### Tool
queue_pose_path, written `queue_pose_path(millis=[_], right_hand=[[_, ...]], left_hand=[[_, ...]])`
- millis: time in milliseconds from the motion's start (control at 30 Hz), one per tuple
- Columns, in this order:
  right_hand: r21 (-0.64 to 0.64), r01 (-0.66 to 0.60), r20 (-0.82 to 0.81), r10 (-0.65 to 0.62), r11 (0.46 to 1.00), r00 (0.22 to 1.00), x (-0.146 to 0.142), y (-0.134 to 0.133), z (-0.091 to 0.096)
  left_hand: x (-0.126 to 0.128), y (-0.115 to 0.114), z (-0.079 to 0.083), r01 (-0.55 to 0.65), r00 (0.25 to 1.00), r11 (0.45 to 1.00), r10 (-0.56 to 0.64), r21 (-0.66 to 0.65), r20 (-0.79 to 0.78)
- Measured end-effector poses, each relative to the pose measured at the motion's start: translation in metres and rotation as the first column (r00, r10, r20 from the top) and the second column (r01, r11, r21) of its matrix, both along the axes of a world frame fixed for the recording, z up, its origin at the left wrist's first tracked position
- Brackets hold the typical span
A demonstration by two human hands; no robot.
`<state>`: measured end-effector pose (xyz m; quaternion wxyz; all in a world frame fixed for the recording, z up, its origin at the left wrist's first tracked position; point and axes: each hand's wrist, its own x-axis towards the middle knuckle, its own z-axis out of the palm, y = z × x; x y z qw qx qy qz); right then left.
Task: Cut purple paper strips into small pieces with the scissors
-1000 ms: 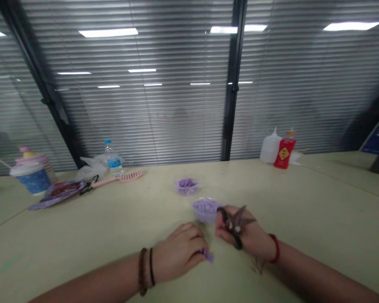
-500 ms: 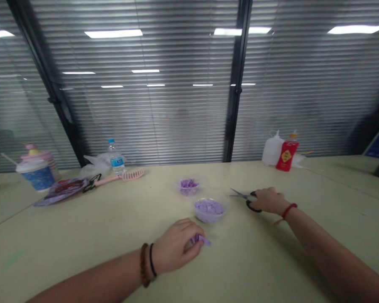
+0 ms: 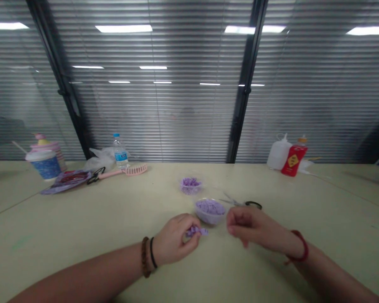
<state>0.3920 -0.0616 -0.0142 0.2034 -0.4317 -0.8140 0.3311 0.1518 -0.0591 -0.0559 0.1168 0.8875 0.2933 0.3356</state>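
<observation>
My left hand rests on the table, its fingers pinched on a small purple paper piece. My right hand hovers just right of it with loosely curled fingers and nothing visible in them. Just beyond the hands stands a small clear bowl of purple bits. A second, smaller bowl of purple bits sits farther back. Black-handled scissors lie on the table behind my right hand, apart from it.
At the far left are a blue cup with a straw, a purple packet, a pink comb and a water bottle. A white bottle and a red bottle stand at the far right, by the blinds.
My right hand carried the scissors to the right, laid them on the table and came back empty toward my left hand. My left hand kept hold of the purple piece.
</observation>
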Motion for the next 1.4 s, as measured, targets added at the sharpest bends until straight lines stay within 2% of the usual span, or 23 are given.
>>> queue_pose_path(millis=[167,300,500,600,700,833,1167,1400], right_hand=[[0.137,0.085,-0.167,-0.061,0.987,0.984,-0.043,-0.023,-0.037],[0.076,0.119,-0.302,-0.09,0.99,0.949,-0.05,-0.018,-0.054],[-0.181,0.067,-0.458,-0.144,0.981,0.877,-0.052,-0.014,-0.054],[-0.312,-0.009,-0.517,-0.161,0.95,0.841,-0.054,-0.012,-0.054],[-0.377,-0.073,-0.555,-0.163,0.923,0.816,-0.056,-0.008,-0.055],[-0.391,-0.055,-0.57,-0.195,0.919,0.798,-0.056,-0.006,-0.055],[-0.403,-0.072,-0.547,-0.177,0.912,0.818,-0.055,-0.006,-0.058],[-0.279,-0.011,-0.496,-0.134,0.96,0.858,-0.051,-0.008,-0.054]], left_hand=[[0.0,-0.002,0.0,0.048,0.999,0.999,-0.048,0.006,0.003],[0.0,-0.002,0.0,0.054,0.998,0.999,-0.054,-0.006,-0.019],[0.001,-0.002,0.003,0.071,0.996,0.997,-0.073,-0.04,-0.059],[0.001,-0.002,0.002,0.107,0.994,0.994,-0.106,0.011,-0.021],[0.001,-0.002,0.001,0.145,0.988,0.986,-0.141,0.08,-0.061],[0.002,-0.002,0.0,0.142,0.986,0.985,-0.131,0.1,-0.102],[0.003,0.001,0.0,0.206,0.978,0.978,-0.206,0.024,-0.038],[0.001,-0.001,0.0,0.149,0.986,0.988,-0.151,-0.031,-0.069]])
